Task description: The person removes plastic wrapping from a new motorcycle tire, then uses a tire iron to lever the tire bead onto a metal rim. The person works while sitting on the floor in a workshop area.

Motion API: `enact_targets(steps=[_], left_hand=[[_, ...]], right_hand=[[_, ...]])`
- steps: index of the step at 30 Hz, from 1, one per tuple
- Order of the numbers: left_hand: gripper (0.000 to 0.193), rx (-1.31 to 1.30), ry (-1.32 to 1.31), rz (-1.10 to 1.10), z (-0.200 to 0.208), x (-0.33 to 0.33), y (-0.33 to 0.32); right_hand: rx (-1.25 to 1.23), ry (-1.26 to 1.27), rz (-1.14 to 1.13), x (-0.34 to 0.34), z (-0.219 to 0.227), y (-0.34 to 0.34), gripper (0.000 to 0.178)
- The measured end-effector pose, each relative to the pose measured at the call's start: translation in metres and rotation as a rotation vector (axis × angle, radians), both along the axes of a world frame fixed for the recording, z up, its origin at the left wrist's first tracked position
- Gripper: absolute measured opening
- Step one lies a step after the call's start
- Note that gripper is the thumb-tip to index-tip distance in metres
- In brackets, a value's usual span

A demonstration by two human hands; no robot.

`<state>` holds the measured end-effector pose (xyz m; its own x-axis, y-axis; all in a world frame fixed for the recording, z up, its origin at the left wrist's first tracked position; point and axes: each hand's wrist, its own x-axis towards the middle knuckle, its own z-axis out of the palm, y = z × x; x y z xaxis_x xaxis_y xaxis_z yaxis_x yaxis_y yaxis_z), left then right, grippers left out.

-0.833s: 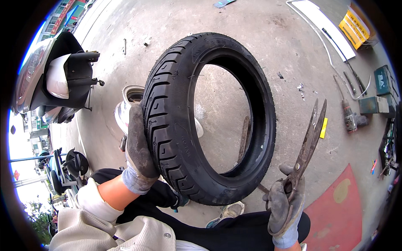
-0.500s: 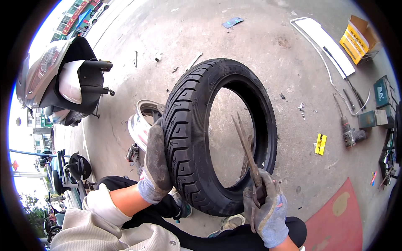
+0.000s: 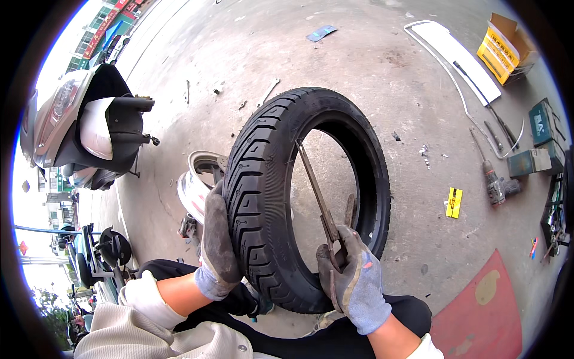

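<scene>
A black tire stands upright before me, leaning slightly, with its opening turned toward the right. My left hand, in a grey work glove, lies flat along the tread on the left side, fingers stretched upward. My right hand, gloved too, is closed round the handles of a long, narrow two-bladed metal tool that looks like scissors. Its blades cross the tire's opening, and the tip is at the upper left inner edge; whether it touches the rubber I cannot tell. A pale wheel rim lies behind the tire.
A partly dismantled scooter stands at the left. On the concrete lie a wrench, a power drill, a yellow packet and a white panel. An open yellow carton stands far right; a red mat lies near right.
The tool in my right hand has moved left and up, its tip now at the tire's inner edge. The blades look closer together. My left hand stays on the tread.
</scene>
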<state>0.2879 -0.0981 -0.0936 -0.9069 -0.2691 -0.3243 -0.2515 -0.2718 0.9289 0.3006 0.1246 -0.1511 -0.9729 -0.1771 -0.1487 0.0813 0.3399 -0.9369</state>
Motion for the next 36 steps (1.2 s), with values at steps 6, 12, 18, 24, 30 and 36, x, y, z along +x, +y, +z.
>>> enact_targets(steps=[6,12,18,24,30,36], left_hand=[[0.059,0.034,-0.026,0.047,-0.003,-0.001,0.001],[0.057,0.05,-0.041,0.053,0.002,-0.005,0.003],[0.058,0.012,-0.069,0.079,0.0,-0.004,0.001],[0.061,-0.079,-0.002,-0.002,0.0,-0.004,0.0],[0.064,-0.313,0.03,-0.104,0.007,-0.005,0.006],[0.064,-0.094,-0.051,-0.023,0.002,-0.001,-0.002]], right_hand=[[0.128,0.203,-0.003,-0.003,0.001,-0.01,0.056],[0.16,0.172,0.009,-0.002,-0.006,-0.013,0.064],[0.178,0.104,0.071,-0.002,-0.006,-0.014,0.066],[0.182,0.15,0.093,-0.005,-0.002,-0.013,0.067],[0.209,0.138,0.08,0.0,-0.006,-0.011,0.065],[0.254,0.105,0.087,-0.005,0.004,-0.014,0.06]])
